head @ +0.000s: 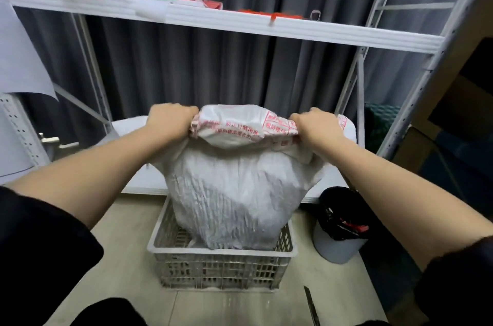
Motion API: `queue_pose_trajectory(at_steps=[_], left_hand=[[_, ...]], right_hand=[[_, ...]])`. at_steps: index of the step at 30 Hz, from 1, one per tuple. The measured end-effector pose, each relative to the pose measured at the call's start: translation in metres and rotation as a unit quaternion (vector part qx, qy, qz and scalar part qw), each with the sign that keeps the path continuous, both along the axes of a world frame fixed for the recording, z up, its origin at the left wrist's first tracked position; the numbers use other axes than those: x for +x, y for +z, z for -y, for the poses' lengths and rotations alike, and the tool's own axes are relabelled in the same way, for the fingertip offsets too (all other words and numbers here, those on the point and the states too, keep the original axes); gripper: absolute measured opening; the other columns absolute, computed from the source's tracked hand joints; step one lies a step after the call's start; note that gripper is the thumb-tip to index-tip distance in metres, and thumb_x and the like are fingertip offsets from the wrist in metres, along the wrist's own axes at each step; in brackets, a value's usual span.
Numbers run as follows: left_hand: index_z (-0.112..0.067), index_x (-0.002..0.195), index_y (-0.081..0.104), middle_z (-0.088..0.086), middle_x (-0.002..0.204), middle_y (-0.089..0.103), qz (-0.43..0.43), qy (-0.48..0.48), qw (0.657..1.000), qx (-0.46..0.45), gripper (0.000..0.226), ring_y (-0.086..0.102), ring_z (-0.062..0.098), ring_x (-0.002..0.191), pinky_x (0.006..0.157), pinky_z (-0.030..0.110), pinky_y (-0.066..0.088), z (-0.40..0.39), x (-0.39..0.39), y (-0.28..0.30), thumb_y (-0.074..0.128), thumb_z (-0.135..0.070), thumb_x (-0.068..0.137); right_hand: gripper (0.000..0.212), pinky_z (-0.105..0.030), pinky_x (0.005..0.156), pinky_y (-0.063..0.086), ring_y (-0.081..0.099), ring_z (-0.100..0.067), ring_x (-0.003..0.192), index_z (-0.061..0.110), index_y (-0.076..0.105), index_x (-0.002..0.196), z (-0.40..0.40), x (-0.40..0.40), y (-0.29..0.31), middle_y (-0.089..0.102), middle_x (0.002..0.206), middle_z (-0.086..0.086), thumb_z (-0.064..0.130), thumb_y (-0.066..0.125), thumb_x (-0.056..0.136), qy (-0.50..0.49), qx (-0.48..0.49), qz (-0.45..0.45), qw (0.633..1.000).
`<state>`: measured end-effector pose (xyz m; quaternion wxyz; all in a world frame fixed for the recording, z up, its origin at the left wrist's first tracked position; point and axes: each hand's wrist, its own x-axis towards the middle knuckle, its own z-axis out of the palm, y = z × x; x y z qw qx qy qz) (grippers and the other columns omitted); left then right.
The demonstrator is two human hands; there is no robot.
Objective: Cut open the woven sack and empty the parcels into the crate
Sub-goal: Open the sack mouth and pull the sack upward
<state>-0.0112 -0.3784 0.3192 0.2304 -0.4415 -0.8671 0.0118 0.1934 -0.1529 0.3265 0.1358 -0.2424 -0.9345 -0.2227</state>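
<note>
Fists grip hard: your left hand (168,118) and right hand (316,122) each clench the woven sack (234,192) by its top edge, its bottom inside the crate (221,267). Floor around looks open; a knife (311,305), probably, lies right.

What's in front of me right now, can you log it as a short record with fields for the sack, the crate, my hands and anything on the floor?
sack: white woven sack with red print, held up with its lower end inside the crate
crate: white slatted crate on the floor
left hand: gripping the sack's upper edge
right hand: gripping the sack's upper edge
floor: knife to the right of the crate, bin with black liner
</note>
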Motion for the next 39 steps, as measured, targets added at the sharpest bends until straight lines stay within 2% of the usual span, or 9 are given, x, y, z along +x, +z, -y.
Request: queue_pose_trajectory(at_steps=[5,9,15,20,23,29,31,35,39], left_hand=[[-0.013,0.091,0.046,0.011,0.087,0.060,-0.067,0.007,0.985,0.161,0.008,0.054,0.034,0.081,0.050,0.034,0.033,0.008,-0.004,0.021,0.052,-0.016,0.086],[-0.014,0.106,0.044,0.009,0.097,0.061,-0.050,-0.013,0.998,0.025,0.017,0.057,0.033,0.090,0.056,0.034,0.032,0.012,-0.006,0.011,0.045,-0.019,0.090],[-0.011,0.101,0.050,0.009,0.087,0.064,-0.101,-0.022,0.989,0.106,0.017,0.055,0.033,0.082,0.049,0.030,0.025,0.010,-0.004,0.016,0.054,-0.017,0.085],[-0.027,0.140,0.032,-0.006,0.140,0.046,0.119,-0.179,0.976,0.012,0.085,0.044,0.018,0.127,0.102,0.043,0.037,0.022,-0.009,-0.008,0.057,-0.066,0.069],[-0.026,0.142,0.029,-0.007,0.149,0.033,0.315,-0.215,0.923,0.057,0.086,0.035,0.014,0.136,0.112,0.038,0.030,0.020,0.003,-0.018,0.049,-0.068,0.070],[-0.021,0.150,-0.017,0.003,0.160,-0.005,0.135,-0.065,0.988,-0.035,0.140,-0.001,0.028,0.148,0.119,0.047,0.011,-0.005,0.004,-0.046,0.068,-0.075,0.053],[-0.026,0.145,-0.028,0.009,0.160,-0.010,0.129,-0.039,0.989,-0.060,0.143,0.007,0.028,0.148,0.115,0.048,0.016,-0.012,0.003,-0.057,0.068,-0.077,0.052],[-0.023,0.146,-0.025,0.010,0.139,0.048,0.134,-0.003,0.989,-0.058,0.131,0.050,0.027,0.123,0.095,0.041,0.038,-0.023,0.002,-0.078,0.066,-0.065,0.062],[-0.019,0.140,0.028,0.003,0.105,0.068,0.066,0.014,0.995,-0.067,0.068,0.057,0.026,0.106,0.080,0.034,0.034,-0.032,0.005,-0.084,0.056,-0.041,0.082]], right_hand=[[0.027,-0.039,0.054,0.039,0.051,-0.034,0.089,0.012,0.058,0.103,0.003,0.003,0.010,0.061,0.092,-0.009,0.011,0.059,0.076,0.016,0.041,-0.191,0.981],[0.032,-0.034,0.052,0.028,0.048,-0.029,0.096,0.014,0.052,0.113,0.004,0.006,0.004,0.056,0.099,-0.007,0.010,0.061,0.082,0.055,0.063,-0.054,0.995],[0.039,-0.034,0.051,0.026,0.050,-0.033,0.095,0.008,0.055,0.116,0.007,0.012,0.004,0.057,0.099,-0.012,0.001,0.058,0.078,0.043,0.070,-0.136,0.987],[0.034,-0.031,0.041,0.034,0.053,-0.031,0.077,0.010,0.062,0.101,-0.003,0.014,-0.017,0.058,0.083,-0.008,0.007,0.074,0.069,0.060,0.067,-0.154,0.984],[0.033,-0.031,0.042,0.038,0.052,-0.030,0.078,0.011,0.063,0.100,-0.007,0.016,-0.029,0.057,0.084,-0.007,0.007,0.075,0.070,0.069,0.064,-0.195,0.976],[0.029,-0.036,0.045,0.047,0.037,-0.023,0.081,0.010,0.063,0.108,-0.011,0.019,-0.045,0.061,0.089,-0.008,0.009,0.055,0.080,0.181,0.102,-0.212,0.955],[0.034,-0.036,0.050,0.048,0.040,-0.023,0.080,0.010,0.058,0.113,-0.013,0.025,-0.051,0.062,0.092,-0.008,0.012,0.047,0.081,0.227,0.103,-0.184,0.951],[0.051,-0.035,0.078,0.047,0.051,-0.022,0.090,0.014,0.054,0.122,-0.025,0.048,-0.062,0.058,0.111,-0.007,0.034,0.059,0.076,0.304,0.032,-0.024,0.952],[0.074,-0.036,0.087,0.048,0.058,-0.024,0.106,0.023,0.045,0.135,-0.017,0.045,-0.062,0.053,0.126,-0.002,0.073,0.038,0.082,0.265,-0.055,0.047,0.961]])
